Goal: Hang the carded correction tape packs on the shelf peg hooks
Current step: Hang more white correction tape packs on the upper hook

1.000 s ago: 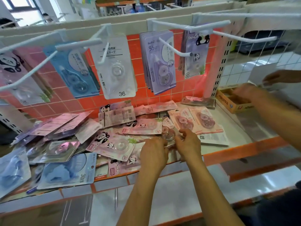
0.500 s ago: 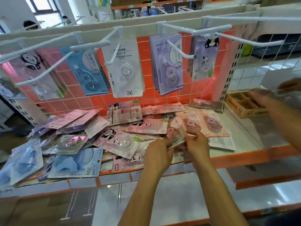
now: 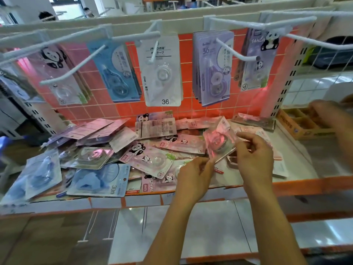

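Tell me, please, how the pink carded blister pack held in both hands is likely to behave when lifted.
Probably light: the left hand and right hand pinch the pink carded blister pack at its edges. Likely fairly stiff: it looks flat though tilted off the pile. Its glossy blister may be slippery.

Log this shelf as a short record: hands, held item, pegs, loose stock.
left hand: pinches lower corner of pink pack
right hand: grips the same pack's right edge
pink pack: held tilted above the pile
peg hooks: carry hanging packs
loose packs: heaped on shelf
beside: cardboard box
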`<state>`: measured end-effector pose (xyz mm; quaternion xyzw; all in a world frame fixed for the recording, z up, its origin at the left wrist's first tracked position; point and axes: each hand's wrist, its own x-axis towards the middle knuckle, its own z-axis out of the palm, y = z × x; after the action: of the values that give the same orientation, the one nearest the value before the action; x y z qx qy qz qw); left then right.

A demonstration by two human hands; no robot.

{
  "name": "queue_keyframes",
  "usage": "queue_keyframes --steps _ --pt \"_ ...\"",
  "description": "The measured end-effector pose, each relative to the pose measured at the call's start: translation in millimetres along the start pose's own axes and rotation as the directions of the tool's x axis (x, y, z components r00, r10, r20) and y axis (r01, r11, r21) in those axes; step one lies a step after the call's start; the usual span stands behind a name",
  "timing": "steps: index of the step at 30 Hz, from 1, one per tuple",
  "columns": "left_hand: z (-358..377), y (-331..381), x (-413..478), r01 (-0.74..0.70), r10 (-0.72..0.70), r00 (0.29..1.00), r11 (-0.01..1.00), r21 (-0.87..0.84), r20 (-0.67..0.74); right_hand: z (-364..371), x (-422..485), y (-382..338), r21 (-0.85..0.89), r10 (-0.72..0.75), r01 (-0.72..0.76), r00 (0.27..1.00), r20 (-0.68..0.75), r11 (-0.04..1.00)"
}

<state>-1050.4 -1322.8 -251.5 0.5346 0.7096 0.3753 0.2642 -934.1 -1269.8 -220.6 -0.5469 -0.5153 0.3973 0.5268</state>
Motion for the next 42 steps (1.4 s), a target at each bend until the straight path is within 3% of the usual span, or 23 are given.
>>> queue_keyframes --steps 2,5,14,19,25,37,42 --pt "-5.7 0.4 -3.3 0.043 -0.042 0.999 0.988 -0.147 0.012 1.9 -3.7 -5.1 0.065 0.023 -0.024 1.0 0.017 0.998" --pt "-19.8 1.6 -9.7 0.17 -0.16 0.985 0.865 -0.471 0.06 8.0 -13.8 -11.1 0.166 0.065 -0.077 0.995 0.078 0.983" --pt "-80.9 -35.4 -20.6 0.231 -0.267 0.962 0.677 -0.698 0.059 61.2 -61.6 -23.8 0.208 0.113 -0.182 0.945 0.306 0.961" --pt "-132.6 -63.8 -34.2 0.214 -0.26 0.964 0.621 -0.754 0.059 104.8 -97.8 -29.7 0.217 0.111 -0.217 0.903 0.415 0.952" --pt "-181.6 -97.5 -46.1 0.2 -0.226 0.972 0.634 -0.747 0.069 146.2 -132.8 -31.6 0.232 0.093 -0.217 0.888 0.451 0.948" --pt "-223.5 -120.8 -65.0 0.219 -0.159 0.976 0.652 -0.726 0.151 172.4 -161.0 -48.3 0.273 0.058 -0.173 0.922 0.383 0.946" --pt "-226.9 -112.6 -73.2 0.195 -0.112 0.98 0.739 -0.645 0.167 162.5 -156.0 -56.2 0.269 0.082 -0.184 0.932 0.352 0.945"
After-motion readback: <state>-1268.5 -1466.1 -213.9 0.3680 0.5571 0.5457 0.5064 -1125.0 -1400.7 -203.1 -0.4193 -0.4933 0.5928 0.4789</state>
